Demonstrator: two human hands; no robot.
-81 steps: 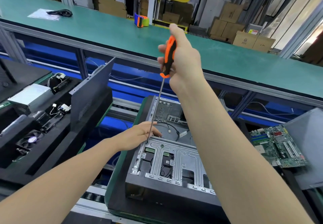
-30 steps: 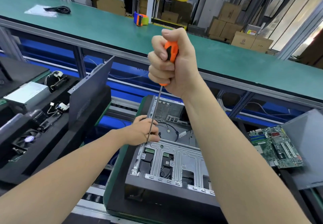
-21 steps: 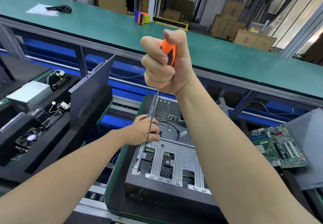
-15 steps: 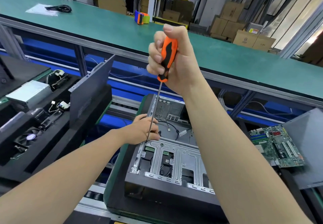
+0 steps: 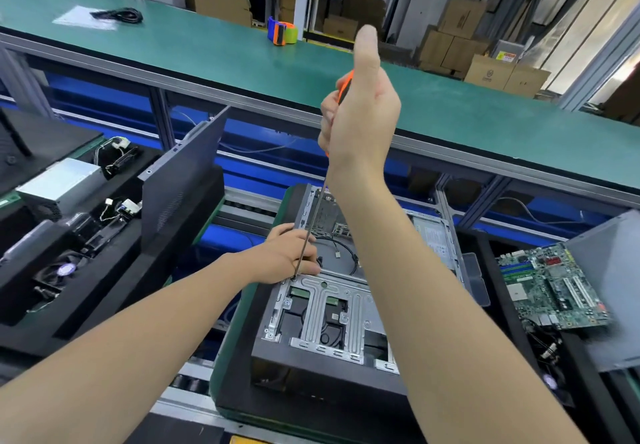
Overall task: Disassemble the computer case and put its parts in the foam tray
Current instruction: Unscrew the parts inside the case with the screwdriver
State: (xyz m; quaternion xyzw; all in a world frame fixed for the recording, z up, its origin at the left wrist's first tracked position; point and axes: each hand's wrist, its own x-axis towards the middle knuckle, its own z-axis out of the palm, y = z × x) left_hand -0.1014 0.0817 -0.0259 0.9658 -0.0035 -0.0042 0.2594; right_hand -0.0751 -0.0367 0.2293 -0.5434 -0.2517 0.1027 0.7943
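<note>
The open dark grey metal computer case (image 5: 325,367) lies on its side in the near middle. The black foam tray (image 5: 86,305), with parts in it, sits to the left, apart from the case. The right hand (image 5: 360,121) is high up. Its fingers wrap round the orange handle of the long thin steel screwdriver (image 5: 343,88), and the thumb points up. The left hand (image 5: 287,256) rests at the left edge of the case, with its fingers curled round the thin rod low down. The tip sits at the far left corner of the silver metal frame (image 5: 322,312) inside the case. It is likely on a screw, but the screw is too small to see well.

The rod is long, so a small lean up top could make the tip hop off. Then it could poke the left fingers (image 5: 310,268) right beside it, or scratch the frame. A loose screw could drop into the case near the black wire (image 5: 354,259) and be hard to find. Pushing too softly could chew up the screw head
</note>
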